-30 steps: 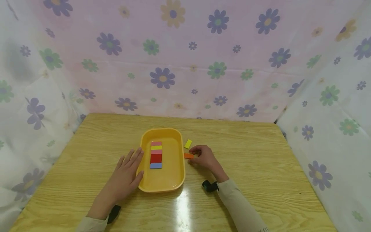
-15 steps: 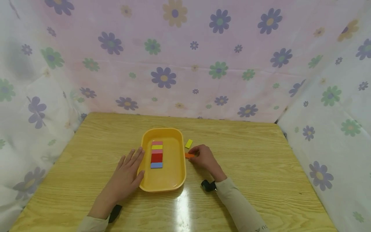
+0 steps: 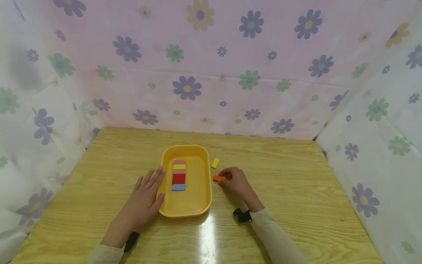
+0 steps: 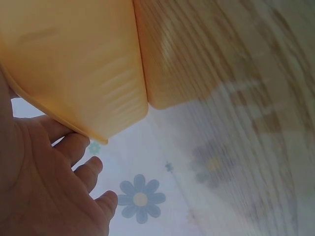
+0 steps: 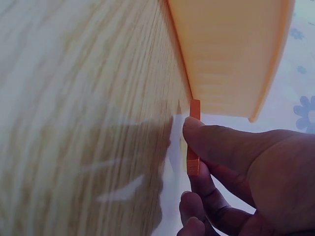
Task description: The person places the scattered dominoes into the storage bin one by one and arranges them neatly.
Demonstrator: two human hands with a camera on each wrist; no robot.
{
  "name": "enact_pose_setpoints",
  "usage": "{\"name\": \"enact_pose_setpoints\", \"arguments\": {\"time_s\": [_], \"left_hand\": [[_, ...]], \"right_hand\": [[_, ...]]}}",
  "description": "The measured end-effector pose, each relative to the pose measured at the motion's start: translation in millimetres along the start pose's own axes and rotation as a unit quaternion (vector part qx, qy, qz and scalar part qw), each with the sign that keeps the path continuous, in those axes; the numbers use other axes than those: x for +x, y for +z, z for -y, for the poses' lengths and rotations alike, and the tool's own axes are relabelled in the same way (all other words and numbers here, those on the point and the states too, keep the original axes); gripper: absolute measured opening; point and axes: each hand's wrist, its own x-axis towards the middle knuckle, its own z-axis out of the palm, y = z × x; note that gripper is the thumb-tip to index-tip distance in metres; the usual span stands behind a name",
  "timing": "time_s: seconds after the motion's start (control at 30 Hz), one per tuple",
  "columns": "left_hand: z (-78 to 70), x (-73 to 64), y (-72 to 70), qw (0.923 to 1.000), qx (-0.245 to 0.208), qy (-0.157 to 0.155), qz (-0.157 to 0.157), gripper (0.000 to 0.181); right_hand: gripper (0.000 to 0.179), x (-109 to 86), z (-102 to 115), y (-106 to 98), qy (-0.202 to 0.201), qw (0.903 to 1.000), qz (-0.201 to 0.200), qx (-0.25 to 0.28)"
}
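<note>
A yellow-orange plastic tray (image 3: 197,190) stands on the table. Inside it, flat blocks lie in a column: pink (image 3: 179,161), yellow (image 3: 179,167), pink (image 3: 179,171), red (image 3: 178,179) and blue (image 3: 178,187). My left hand (image 3: 141,198) rests on the tray's left rim, fingers spread and mostly straight; in the left wrist view they touch the rim from outside. Just right of the tray, my right hand (image 3: 236,181) pinches a flat orange block (image 3: 217,178) between thumb and fingers. The right wrist view shows this orange block (image 5: 194,164) edge-on, close above or on the tabletop.
A loose yellow block (image 3: 215,163) lies on the table beyond the orange one, near the tray's right wall. The wooden tabletop (image 3: 283,176) reaches back to a flower-printed curtain (image 3: 211,91), with similar cloth on both sides.
My right hand has drawn the orange block slightly to the right, leaving a small gap from the tray wall. The left hand stays on the rim, and the blocks in the tray keep their arrangement.
</note>
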Motion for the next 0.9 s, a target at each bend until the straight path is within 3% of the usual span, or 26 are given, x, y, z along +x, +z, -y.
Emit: {"name": "enact_pose_setpoints", "arguments": {"time_s": [0.27, 0.63, 0.9], "left_hand": [[1.4, 0.7, 1.6, 0.9999, 0.002, -0.007, 0.008, 0.066], [0.4, 0.6, -0.1, 0.9998, 0.012, -0.006, 0.015, 0.066], [-2.2, 0.3, -0.7, 0.9999, 0.013, 0.004, -0.002, 0.066]], "right_hand": [[0.018, -5.8, -3.3, -2.0, -0.007, 1.0000, -0.005, -0.001], [0.018, -18.1, -5.8, -7.3, -0.010, 0.9972, -0.022, 0.071], [0.019, -28.2, -4.9, -14.3, -0.020, 0.9956, -0.013, 0.091]]}}
